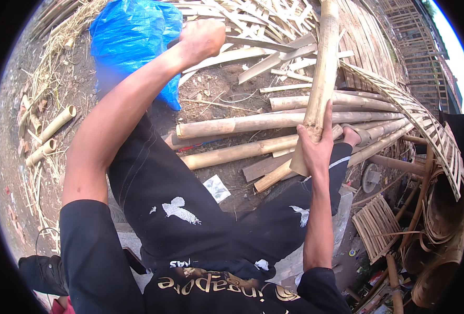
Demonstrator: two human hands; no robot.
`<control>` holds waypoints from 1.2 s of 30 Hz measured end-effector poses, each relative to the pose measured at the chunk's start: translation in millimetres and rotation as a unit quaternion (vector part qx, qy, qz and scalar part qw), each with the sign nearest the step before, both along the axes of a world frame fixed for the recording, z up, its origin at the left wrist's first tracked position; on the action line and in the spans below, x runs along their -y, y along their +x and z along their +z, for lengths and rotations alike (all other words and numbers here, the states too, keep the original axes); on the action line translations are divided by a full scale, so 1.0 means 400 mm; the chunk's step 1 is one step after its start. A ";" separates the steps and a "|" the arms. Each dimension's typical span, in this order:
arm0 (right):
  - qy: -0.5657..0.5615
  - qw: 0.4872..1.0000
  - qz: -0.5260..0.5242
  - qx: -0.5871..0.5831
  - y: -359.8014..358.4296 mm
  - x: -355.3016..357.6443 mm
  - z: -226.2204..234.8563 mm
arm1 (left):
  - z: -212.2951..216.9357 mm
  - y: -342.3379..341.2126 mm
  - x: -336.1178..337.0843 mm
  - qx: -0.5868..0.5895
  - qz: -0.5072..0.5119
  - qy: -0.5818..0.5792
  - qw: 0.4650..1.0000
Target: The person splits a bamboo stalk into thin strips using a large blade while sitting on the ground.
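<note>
My left hand (203,39) is closed in a fist round the handle of a machete. The machete's blade (261,43) points right, over split bamboo strips (274,21). On the right, my right hand (316,149) grips a thick bamboo pole (323,68) near its lower end, thumb on one side and fingers on the other. The pole stands steeply tilted and runs up past the top of the view. A gap shows between the blade tip and the pole. Several cut bamboo poles (232,125) lie on the ground beyond my legs.
A blue plastic sack (132,39) lies beside my left forearm. Short bamboo pieces (56,123) and shavings litter the left ground. At right are a slatted bamboo panel (376,225), a curved lattice (405,99) and large brown rolls (441,209). My bare foot (351,137) rests by the poles.
</note>
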State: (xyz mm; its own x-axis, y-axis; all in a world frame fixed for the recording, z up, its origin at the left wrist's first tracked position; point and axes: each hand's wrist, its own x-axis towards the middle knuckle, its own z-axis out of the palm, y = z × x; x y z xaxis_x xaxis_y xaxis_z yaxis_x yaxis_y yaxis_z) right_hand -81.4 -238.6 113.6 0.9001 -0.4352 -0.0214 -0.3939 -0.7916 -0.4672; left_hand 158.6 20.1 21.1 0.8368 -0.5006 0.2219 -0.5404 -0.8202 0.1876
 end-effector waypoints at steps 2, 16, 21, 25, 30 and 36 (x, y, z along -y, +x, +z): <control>0.215 0.971 0.050 0.096 -0.004 0.075 -0.050 | -0.051 0.021 -0.001 0.110 -0.013 -0.023 0.994; 0.092 0.994 0.062 0.006 0.043 0.068 -0.093 | 0.008 0.007 -0.016 0.044 0.029 0.036 0.998; 0.256 0.953 0.077 0.144 0.017 0.076 -0.023 | 0.049 -0.022 -0.073 -0.107 0.083 0.110 0.985; 0.142 0.905 0.067 0.395 0.039 0.018 0.108 | 0.046 -0.051 -0.088 -0.142 0.124 0.078 0.979; 0.084 0.900 0.081 0.421 0.075 0.032 -0.082 | 0.034 -0.045 -0.052 -0.094 0.110 0.097 0.985; 0.233 0.969 0.047 0.066 0.018 0.051 -0.190 | -0.015 -0.022 -0.070 -0.138 0.116 0.145 0.973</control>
State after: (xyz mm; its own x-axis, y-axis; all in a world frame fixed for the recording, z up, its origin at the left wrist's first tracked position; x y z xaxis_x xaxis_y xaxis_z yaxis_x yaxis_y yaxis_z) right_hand -74.4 -259.0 37.7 0.9436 -0.3217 -0.0776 -0.2426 -0.5129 -0.8235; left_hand 149.9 48.2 15.1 0.9425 -0.2985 -0.1506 -0.2957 -0.9544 0.0415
